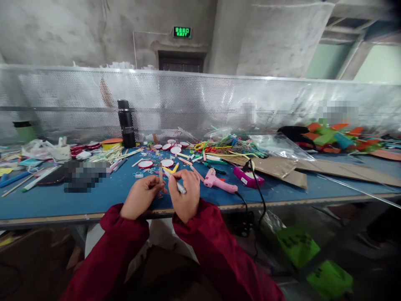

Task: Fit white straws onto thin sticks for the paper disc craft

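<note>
On the left part of the blue counter point(46, 200) lie loose sticks, pens and plastic wrap, and one green cup point(25, 131) stands at the far edge. One black bottle point(126, 123) stands upright before the perforated metal screen point(194, 100). Near it is a yellow tub point(111, 144) with an orange lid; what is inside I cannot tell. About seven small round red-and-white discs point(167, 163) lie spread behind the hands.

The left hand point(140, 195) has its grip closed on one thin wooden stick point(161, 172), held upright above the near edge of the counter. The right hand point(185, 193) has its grip closed around one white pen point(178, 184), whose tip points to the stick.

Just right of the hands lies one pink glue gun point(219, 182), with a black cable going over the edge. Then come a pink box point(247, 176), a heap of coloured cords point(232, 146), sheets of cardboard point(282, 167) and orange and green foam shapes point(332, 136). Two green bags point(297, 244) lie on the floor at the right. Above the door on the concrete wall glows one green exit sign point(182, 32).
</note>
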The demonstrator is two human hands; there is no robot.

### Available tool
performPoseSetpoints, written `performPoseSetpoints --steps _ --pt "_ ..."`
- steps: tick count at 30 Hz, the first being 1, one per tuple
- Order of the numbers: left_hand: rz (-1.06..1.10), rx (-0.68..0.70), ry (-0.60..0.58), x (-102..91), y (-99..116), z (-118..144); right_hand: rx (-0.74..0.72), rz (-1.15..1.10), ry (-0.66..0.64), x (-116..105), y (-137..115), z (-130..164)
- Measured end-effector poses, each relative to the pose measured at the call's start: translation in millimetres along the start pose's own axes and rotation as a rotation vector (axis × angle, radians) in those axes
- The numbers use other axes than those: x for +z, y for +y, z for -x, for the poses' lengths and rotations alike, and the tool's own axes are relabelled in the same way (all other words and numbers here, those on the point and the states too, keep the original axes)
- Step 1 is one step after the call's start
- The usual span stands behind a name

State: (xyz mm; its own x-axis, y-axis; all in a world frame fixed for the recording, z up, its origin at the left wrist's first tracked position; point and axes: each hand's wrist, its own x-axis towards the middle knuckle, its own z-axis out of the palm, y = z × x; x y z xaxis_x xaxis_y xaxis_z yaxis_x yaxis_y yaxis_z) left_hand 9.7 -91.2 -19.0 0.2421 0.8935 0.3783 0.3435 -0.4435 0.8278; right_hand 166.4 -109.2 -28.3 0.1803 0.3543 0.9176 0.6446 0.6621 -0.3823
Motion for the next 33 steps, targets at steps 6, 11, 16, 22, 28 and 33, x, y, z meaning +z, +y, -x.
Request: performPoseSetpoints --steps 6,11,16,22,28,33 --pt "-0.013 0.004 0.001 -0.2 3.3 0.1 -0.004 -0.03 -0.013 -0.6 -0.7 -0.7" --pt "-0.013 0.006 0.008 0.0 4.7 0.5 0.025 -0.015 -0.014 -1.0 -1.6 -0.7" --pt "-0.028 0.001 -0.001 -0.6 3.2 0.5 0.02 -0.018 -0.029 -0.7 -1.1 -0.3" --pt "0.002 -0.007 -0.011 -0.4 2.7 -0.4 0.001 -0.016 -0.003 -0.5 -0.1 -0.4" --pt "-0.036 -0.002 -0.007 -0.5 3.6 -0.1 0.008 -0.019 -0.024 -0.3 -0.5 -0.2" --pt "-0.052 0.005 0.003 -1.1 3.5 0.7 0.022 -0.023 0.0 -0.9 -1.9 -1.0"
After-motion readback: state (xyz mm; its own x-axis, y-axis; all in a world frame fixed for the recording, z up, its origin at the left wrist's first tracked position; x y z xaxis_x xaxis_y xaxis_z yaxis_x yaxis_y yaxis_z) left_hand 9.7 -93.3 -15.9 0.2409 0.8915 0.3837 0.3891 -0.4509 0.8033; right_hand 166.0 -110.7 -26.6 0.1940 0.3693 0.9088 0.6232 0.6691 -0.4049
